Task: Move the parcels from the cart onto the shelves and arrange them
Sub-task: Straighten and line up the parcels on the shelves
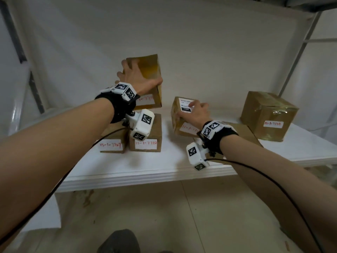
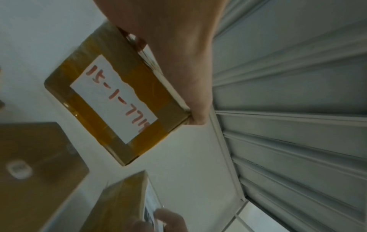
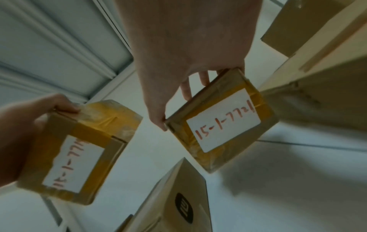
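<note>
White wall (image 1: 164,30) behind, metal rack frame (image 1: 300,52) – pale, maybe tiled floor (image 1: 182,216).

A white wall (image 1: 164,33) stands behind, with a dark strip (image 1: 12,33) slanting down its far left. At right, grey metal struts (image 1: 299,52) rise at an angle. Below lies a pale tiled floor (image 1: 200,216), stained near its upper left, and a dark rounded shape (image 1: 118,241) shows at the bottom edge, too blurred to tell what it is. The wrist views show ribbed grey metal (image 2: 298,109) overhead
</note>
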A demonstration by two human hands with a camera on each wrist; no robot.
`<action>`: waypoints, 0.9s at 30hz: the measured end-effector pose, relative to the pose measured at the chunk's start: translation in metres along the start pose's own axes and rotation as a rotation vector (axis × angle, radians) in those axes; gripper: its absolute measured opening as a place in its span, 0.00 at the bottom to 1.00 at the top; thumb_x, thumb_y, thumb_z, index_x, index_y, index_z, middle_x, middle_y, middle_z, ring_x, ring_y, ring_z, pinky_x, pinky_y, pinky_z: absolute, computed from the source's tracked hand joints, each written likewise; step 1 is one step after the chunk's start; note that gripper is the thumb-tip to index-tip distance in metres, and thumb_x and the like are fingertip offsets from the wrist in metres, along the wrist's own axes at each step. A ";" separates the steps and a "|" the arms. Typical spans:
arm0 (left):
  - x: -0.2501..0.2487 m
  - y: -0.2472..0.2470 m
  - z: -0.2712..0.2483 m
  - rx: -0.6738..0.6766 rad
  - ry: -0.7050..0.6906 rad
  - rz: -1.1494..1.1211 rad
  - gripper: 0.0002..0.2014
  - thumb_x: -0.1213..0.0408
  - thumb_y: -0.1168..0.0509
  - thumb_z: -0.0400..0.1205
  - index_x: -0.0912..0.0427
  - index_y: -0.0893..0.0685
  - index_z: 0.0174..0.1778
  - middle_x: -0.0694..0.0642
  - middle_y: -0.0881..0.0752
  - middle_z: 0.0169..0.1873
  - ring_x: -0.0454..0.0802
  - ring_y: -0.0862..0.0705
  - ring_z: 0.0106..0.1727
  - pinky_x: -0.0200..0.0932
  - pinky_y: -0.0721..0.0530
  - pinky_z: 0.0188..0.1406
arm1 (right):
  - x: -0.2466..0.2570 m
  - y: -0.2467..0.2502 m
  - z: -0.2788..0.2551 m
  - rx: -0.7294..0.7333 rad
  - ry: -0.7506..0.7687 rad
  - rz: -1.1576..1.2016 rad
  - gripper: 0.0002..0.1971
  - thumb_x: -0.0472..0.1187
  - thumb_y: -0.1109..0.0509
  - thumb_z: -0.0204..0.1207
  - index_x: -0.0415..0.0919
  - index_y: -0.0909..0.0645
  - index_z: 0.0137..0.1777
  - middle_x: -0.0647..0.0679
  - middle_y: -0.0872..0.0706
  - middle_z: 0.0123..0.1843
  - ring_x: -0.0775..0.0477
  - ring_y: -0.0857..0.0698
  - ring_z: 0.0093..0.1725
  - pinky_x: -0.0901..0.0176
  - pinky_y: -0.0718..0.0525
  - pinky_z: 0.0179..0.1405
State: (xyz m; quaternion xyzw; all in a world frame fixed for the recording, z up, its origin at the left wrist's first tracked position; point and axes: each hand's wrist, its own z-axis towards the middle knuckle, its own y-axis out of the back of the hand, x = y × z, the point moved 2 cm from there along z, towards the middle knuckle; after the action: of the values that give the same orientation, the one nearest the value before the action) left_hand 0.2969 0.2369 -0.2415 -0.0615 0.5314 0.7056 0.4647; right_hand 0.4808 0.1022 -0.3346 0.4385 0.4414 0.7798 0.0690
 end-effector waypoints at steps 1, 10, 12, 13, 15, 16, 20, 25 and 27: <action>0.008 0.003 -0.001 0.006 0.010 0.020 0.55 0.30 0.33 0.59 0.47 0.43 0.80 0.58 0.42 0.77 0.71 0.34 0.74 0.69 0.30 0.69 | -0.001 -0.007 0.000 0.009 -0.015 -0.043 0.40 0.64 0.23 0.67 0.46 0.30 0.75 0.41 0.34 0.71 0.33 0.28 0.70 0.40 0.26 0.73; 0.063 0.020 0.000 0.042 0.097 0.085 0.54 0.31 0.33 0.61 0.51 0.43 0.81 0.59 0.40 0.76 0.71 0.34 0.73 0.65 0.26 0.68 | 0.027 -0.041 -0.005 0.066 0.165 -0.171 0.33 0.65 0.30 0.75 0.46 0.24 0.73 0.40 0.31 0.81 0.36 0.35 0.82 0.40 0.40 0.82; 0.065 0.018 -0.001 0.051 0.104 0.100 0.54 0.31 0.33 0.60 0.51 0.42 0.81 0.59 0.39 0.75 0.71 0.33 0.73 0.65 0.25 0.67 | 0.051 -0.049 -0.018 0.124 0.344 0.018 0.29 0.57 0.26 0.76 0.46 0.23 0.73 0.43 0.28 0.80 0.42 0.30 0.80 0.50 0.32 0.78; 0.066 0.017 -0.001 0.054 0.108 0.108 0.54 0.31 0.33 0.60 0.51 0.42 0.80 0.59 0.39 0.75 0.71 0.33 0.72 0.65 0.25 0.67 | 0.064 -0.053 -0.026 0.218 0.381 0.061 0.29 0.55 0.24 0.76 0.47 0.24 0.74 0.46 0.26 0.77 0.44 0.26 0.76 0.54 0.28 0.72; 0.067 0.016 -0.003 0.052 0.110 0.137 0.54 0.31 0.33 0.60 0.51 0.42 0.80 0.59 0.39 0.75 0.70 0.33 0.72 0.66 0.25 0.66 | 0.081 -0.069 -0.038 0.463 0.373 -0.002 0.37 0.55 0.21 0.73 0.48 0.30 0.79 0.49 0.21 0.72 0.47 0.20 0.68 0.55 0.24 0.65; 0.068 0.015 -0.004 0.050 0.107 0.155 0.54 0.31 0.32 0.60 0.51 0.42 0.80 0.59 0.39 0.75 0.70 0.33 0.72 0.67 0.25 0.65 | 0.085 -0.078 -0.042 0.562 0.366 -0.054 0.42 0.56 0.19 0.70 0.48 0.34 0.81 0.49 0.20 0.72 0.46 0.19 0.68 0.53 0.21 0.67; 0.072 0.016 -0.006 0.056 0.117 0.123 0.52 0.31 0.34 0.62 0.51 0.42 0.80 0.59 0.39 0.75 0.71 0.33 0.72 0.64 0.25 0.66 | 0.059 -0.108 -0.014 0.676 0.307 -0.124 0.58 0.64 0.17 0.51 0.52 0.38 0.82 0.48 0.22 0.77 0.44 0.20 0.73 0.43 0.20 0.73; 0.066 0.013 -0.006 0.100 0.110 0.086 0.53 0.30 0.35 0.60 0.50 0.41 0.80 0.59 0.37 0.72 0.70 0.31 0.71 0.61 0.24 0.65 | 0.055 -0.068 -0.027 0.637 0.294 -0.208 0.46 0.38 0.19 0.74 0.41 0.43 0.87 0.44 0.31 0.84 0.43 0.29 0.81 0.58 0.30 0.76; 0.060 0.006 -0.009 0.156 0.109 0.079 0.52 0.30 0.35 0.60 0.48 0.41 0.80 0.58 0.36 0.72 0.70 0.30 0.70 0.61 0.23 0.65 | 0.049 -0.061 -0.024 0.615 0.289 -0.228 0.45 0.37 0.21 0.75 0.40 0.43 0.87 0.43 0.32 0.84 0.43 0.29 0.81 0.59 0.30 0.74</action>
State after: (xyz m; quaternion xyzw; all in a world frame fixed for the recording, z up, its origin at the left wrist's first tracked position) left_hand 0.2551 0.2651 -0.2760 -0.0424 0.6112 0.6756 0.4101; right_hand 0.4165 0.1479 -0.3553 0.2719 0.7066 0.6519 -0.0429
